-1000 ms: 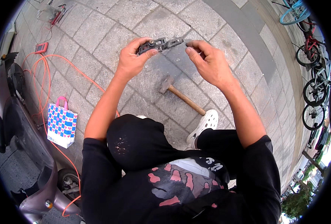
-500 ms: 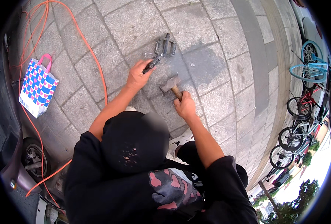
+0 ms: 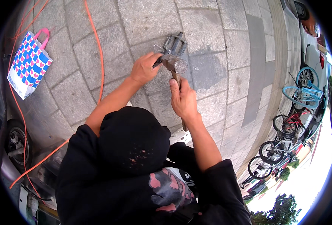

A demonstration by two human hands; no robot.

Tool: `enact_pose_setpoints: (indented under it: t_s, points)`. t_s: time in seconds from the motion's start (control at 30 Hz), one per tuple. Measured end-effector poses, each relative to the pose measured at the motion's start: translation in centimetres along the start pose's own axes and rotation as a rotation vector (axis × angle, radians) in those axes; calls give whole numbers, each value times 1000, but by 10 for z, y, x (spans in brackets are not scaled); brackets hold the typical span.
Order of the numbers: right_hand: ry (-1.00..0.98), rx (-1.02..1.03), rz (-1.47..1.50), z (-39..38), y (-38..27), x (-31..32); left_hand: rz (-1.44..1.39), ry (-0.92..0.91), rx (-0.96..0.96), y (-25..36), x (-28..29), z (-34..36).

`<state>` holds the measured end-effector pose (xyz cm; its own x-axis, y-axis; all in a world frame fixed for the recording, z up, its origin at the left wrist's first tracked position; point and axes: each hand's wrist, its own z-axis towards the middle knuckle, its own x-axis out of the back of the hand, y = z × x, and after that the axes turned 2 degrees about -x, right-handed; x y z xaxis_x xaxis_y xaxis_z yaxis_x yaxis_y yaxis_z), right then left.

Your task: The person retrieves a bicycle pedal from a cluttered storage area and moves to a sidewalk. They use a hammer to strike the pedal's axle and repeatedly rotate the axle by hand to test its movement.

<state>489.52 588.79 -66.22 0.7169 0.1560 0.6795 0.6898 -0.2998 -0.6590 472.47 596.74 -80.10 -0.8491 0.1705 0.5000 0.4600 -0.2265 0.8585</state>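
My left hand (image 3: 145,67) grips the near end of a dark metal pedal assembly, whose flat pedal (image 3: 175,45) lies toward the far side on the grey paving (image 3: 203,26). A small metal loop shows beside the pedal. My right hand (image 3: 182,99) is closed round the wooden handle of a hammer (image 3: 171,62), with the thumb along it. The steel head is over the near end of the assembly, just right of my left fingers, and hides part of it; whether it touches cannot be told.
A checked paper bag with pink handles (image 3: 29,63) and an orange hose (image 3: 98,60) lie to my left. A scooter wheel (image 3: 18,144) is at the lower left. Several bicycles (image 3: 293,123) and parked cars (image 3: 312,56) line the right side.
The pedal assembly went from both hands in the air down to the paving in my left hand. My right hand took hold of the hammer and raised its head over the assembly.
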Motion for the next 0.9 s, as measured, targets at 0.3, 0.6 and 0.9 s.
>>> enact_pose_setpoints:
  t_s: [0.3, 0.6, 0.9]
  points:
    - [16, -63, -12, -4, -6, 6, 10, -17, 49, -4, -7, -11]
    - [197, 420, 111, -14, -36, 23, 19, 33, -4, -6, -4, -2]
    - [267, 283, 143, 4, -51, 38, -37, 14, -22, -16, -7, -7]
